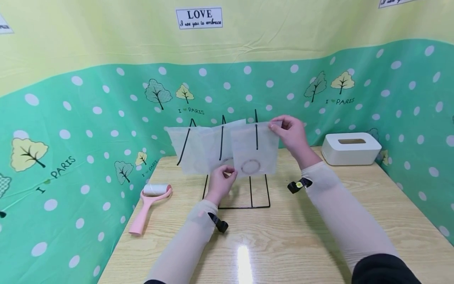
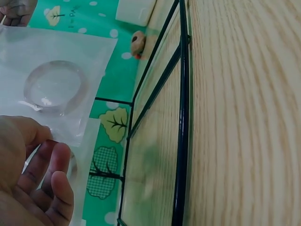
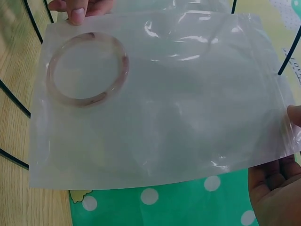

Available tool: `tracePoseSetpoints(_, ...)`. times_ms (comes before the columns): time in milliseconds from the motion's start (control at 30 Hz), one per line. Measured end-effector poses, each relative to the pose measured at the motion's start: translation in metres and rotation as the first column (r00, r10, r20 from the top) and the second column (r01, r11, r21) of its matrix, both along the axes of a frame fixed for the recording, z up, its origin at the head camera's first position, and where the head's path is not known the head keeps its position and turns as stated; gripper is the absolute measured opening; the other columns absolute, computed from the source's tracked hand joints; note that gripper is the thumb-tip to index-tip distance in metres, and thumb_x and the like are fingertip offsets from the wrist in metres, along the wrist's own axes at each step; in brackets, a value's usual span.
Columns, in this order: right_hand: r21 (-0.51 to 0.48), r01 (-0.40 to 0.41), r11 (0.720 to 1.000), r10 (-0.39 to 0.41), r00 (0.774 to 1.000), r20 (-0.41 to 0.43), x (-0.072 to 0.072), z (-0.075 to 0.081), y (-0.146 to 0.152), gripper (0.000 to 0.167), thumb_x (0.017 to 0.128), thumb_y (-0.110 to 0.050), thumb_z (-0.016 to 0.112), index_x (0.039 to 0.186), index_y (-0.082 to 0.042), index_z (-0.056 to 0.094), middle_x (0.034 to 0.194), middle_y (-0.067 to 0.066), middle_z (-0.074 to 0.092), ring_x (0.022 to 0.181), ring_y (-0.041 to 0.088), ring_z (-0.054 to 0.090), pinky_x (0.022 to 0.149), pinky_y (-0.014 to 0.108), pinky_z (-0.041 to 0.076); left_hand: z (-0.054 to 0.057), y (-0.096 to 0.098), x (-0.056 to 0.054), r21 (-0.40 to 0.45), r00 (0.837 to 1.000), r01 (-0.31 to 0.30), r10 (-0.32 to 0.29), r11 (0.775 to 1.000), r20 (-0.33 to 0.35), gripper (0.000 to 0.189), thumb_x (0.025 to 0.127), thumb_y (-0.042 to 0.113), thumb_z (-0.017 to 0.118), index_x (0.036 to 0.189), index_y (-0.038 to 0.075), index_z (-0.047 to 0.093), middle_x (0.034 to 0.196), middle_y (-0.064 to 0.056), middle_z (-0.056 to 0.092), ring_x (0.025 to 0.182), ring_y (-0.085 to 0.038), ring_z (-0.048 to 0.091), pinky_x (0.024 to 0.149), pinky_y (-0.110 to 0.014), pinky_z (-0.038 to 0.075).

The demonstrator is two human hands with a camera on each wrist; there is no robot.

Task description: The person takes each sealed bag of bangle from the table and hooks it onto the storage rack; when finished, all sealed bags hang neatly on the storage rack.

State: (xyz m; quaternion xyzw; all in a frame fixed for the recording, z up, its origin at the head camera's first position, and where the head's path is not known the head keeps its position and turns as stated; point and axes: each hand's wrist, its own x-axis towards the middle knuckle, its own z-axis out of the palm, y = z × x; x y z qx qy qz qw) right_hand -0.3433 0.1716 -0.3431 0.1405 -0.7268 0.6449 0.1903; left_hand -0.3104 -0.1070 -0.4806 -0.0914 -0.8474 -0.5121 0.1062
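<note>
A translucent zip bag (image 1: 244, 144) hangs at the right of a black wire rack (image 1: 244, 207), one of its hooks passing through near the top edge. Inside its lower part lies a pinkish bangle (image 3: 124, 63) with brown patches. My right hand (image 1: 292, 136) pinches the bag's upper right corner between thumb and fingers. At its lower left corner, my left hand (image 1: 220, 183) pinches the edge with thumb and forefinger. Two similar bags, a middle one (image 1: 211, 146) and a left one (image 1: 182, 142), hang alongside on the rack's other hooks. Part of another ring shows in the middle bag.
On the table (image 1: 276, 244), a pink-handled lint roller (image 1: 141, 217) lies at the left. A white tissue box (image 1: 342, 154) stands at the back right. Behind everything hangs a green and yellow printed cloth (image 1: 269, 94). The rack's base bars spread over the tabletop below the bags.
</note>
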Motion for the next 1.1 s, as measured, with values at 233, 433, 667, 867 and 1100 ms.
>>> tracePoseSetpoints(233, -0.007, 0.01, 1.0, -0.01, 1.0, 0.008, -0.009, 0.001, 0.0, 0.024, 0.096, -0.025, 0.08, 0.11, -0.005, 0.077, 0.091, 0.003, 0.066, 0.083, 0.019, 0.057, 0.07, 0.03, 0.048, 0.003, 0.005, -0.004, 0.005, 1.0, -0.031, 0.031, 1.0, 0.004, 0.008, 0.098, 0.023, 0.076, 0.104, 0.017, 0.077, 0.101, 0.002, 0.07, 0.073, -0.016, 0.067, 0.063, -0.035, 0.057)
tracePoseSetpoints(433, -0.016, 0.012, 1.0, -0.011, 1.0, 0.027, -0.013, 0.002, 0.002, 0.024, 0.095, -0.027, 0.08, 0.109, -0.007, 0.077, 0.091, 0.004, 0.066, 0.084, 0.019, 0.058, 0.073, 0.037, 0.049, 0.003, 0.008, -0.007, 0.012, 0.998, -0.055, 0.055, 0.998, -0.002, 0.01, 0.099, 0.024, 0.076, 0.106, 0.017, 0.077, 0.102, 0.002, 0.07, 0.066, -0.016, 0.069, 0.055, -0.036, 0.057)
tracePoseSetpoints(667, -0.013, 0.007, 1.0, -0.006, 0.999, 0.04, -0.016, 0.002, 0.004, 0.024, 0.095, -0.027, 0.08, 0.109, -0.007, 0.077, 0.094, 0.004, 0.067, 0.087, 0.019, 0.059, 0.071, 0.03, 0.049, 0.001, 0.01, -0.014, 0.014, 0.996, -0.085, 0.085, 0.996, -0.023, 0.01, 0.098, 0.024, 0.076, 0.105, 0.017, 0.077, 0.102, 0.002, 0.072, 0.063, -0.014, 0.068, 0.056, -0.034, 0.057)
tracePoseSetpoints(867, -0.012, 0.006, 1.0, -0.006, 0.999, 0.051, -0.02, -0.001, 0.006, 0.027, 0.094, -0.029, 0.082, 0.109, -0.008, 0.077, 0.096, 0.004, 0.068, 0.088, 0.019, 0.06, 0.073, 0.03, 0.05, 0.0, 0.01, -0.017, 0.027, 0.995, -0.096, 0.096, 0.995, -0.023, 0.008, 0.098, 0.023, 0.077, 0.103, 0.017, 0.077, 0.101, 0.001, 0.072, 0.062, -0.015, 0.068, 0.058, -0.033, 0.057)
tracePoseSetpoints(1100, -0.013, -0.013, 1.0, 0.014, 0.997, 0.071, -0.016, 0.0, 0.008, 0.033, 0.094, -0.032, 0.081, 0.114, -0.007, 0.076, 0.104, 0.007, 0.07, 0.095, 0.022, 0.063, 0.081, 0.036, 0.054, 0.002, 0.01, -0.016, 0.052, 0.995, -0.096, 0.097, 0.994, -0.021, 0.006, 0.099, 0.023, 0.076, 0.102, 0.018, 0.078, 0.098, 0.001, 0.071, 0.064, -0.016, 0.068, 0.057, -0.034, 0.058)
